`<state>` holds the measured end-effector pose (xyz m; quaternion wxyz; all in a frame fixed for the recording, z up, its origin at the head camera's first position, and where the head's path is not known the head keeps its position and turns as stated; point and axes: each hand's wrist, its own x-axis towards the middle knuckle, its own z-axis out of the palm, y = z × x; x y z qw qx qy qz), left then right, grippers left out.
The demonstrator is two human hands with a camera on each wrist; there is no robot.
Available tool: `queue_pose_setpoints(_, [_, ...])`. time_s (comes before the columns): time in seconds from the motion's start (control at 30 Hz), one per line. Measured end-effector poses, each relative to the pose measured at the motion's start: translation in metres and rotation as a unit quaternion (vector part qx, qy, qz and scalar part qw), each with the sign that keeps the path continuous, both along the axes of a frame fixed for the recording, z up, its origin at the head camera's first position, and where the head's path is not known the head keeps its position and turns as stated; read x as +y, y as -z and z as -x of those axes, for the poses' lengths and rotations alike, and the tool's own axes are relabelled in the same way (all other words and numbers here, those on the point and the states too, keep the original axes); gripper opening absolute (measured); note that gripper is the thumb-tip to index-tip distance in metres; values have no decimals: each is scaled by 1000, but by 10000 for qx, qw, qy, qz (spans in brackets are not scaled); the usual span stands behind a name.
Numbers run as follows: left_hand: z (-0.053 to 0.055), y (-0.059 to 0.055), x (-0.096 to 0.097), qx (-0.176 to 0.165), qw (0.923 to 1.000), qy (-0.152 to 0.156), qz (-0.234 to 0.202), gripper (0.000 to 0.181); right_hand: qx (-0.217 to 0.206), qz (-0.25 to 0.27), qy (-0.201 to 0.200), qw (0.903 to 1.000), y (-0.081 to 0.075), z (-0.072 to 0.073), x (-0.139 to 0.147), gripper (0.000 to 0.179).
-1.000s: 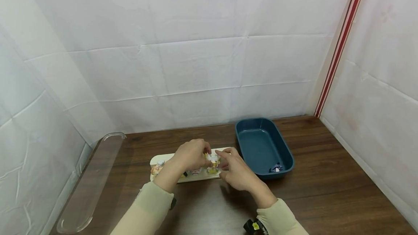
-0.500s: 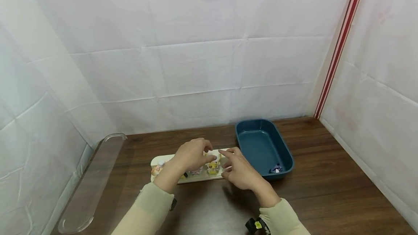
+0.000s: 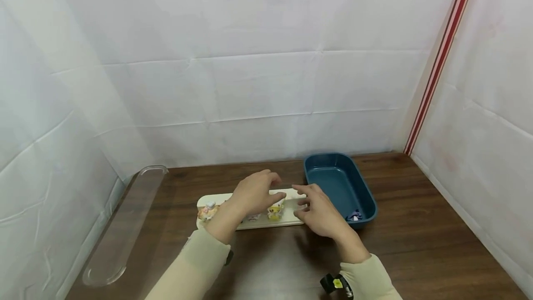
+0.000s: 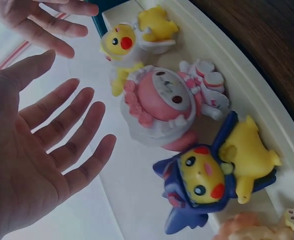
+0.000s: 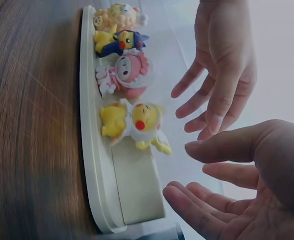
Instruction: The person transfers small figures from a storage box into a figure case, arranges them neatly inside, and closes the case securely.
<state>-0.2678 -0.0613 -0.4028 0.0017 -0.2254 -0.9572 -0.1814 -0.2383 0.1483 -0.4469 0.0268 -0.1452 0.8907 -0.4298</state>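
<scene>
A cream display stand [image 3: 291, 218] holds a row of toy figures. At the right-hand part of the row stands a yellow Pikachu figure in a white hood [image 5: 144, 119], between my two hands. Beside it come a pink and white figure [image 4: 159, 95], a Pikachu in a navy hood [image 4: 204, 175] and an orange-maned figure [image 3: 208, 210]. My left hand [image 3: 257, 193] hovers over the row, fingers spread and touching nothing; its forearm hides part of the row in the head view. Over the stand's right end, my right hand [image 3: 319, 211] holds nothing, fingers relaxed.
Just right of the stand sits a blue tray [image 3: 337, 184], with a small dark-blue and white object [image 3: 354, 215] in its near corner. A long clear plastic cover [image 3: 125, 226] lies at the left of the wooden table [image 3: 416, 235]. White sheeting hangs behind.
Both hands have drawn away from the white-hooded Pikachu, which their fingertips were at a second ago. My right hand has shifted right and the fingers of both hands have spread. The figure stays standing.
</scene>
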Motion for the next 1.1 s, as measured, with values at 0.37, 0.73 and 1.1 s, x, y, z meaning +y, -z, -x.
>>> queue_pose_setpoints(0.37, [4,-2,16,57,9997,118,-200,45,301,-187,122,9993,-9,9,21,50])
queue_pose_setpoints(0.73, [-4,-5,45,-72,9982,412,-427,43,259,-466,142,9985,-17,8,54,45])
queue_pose_setpoints(1.1, [-10,-3,75,81,9972,712,-214,43,153,-930,289,9951,-32,4,88,41])
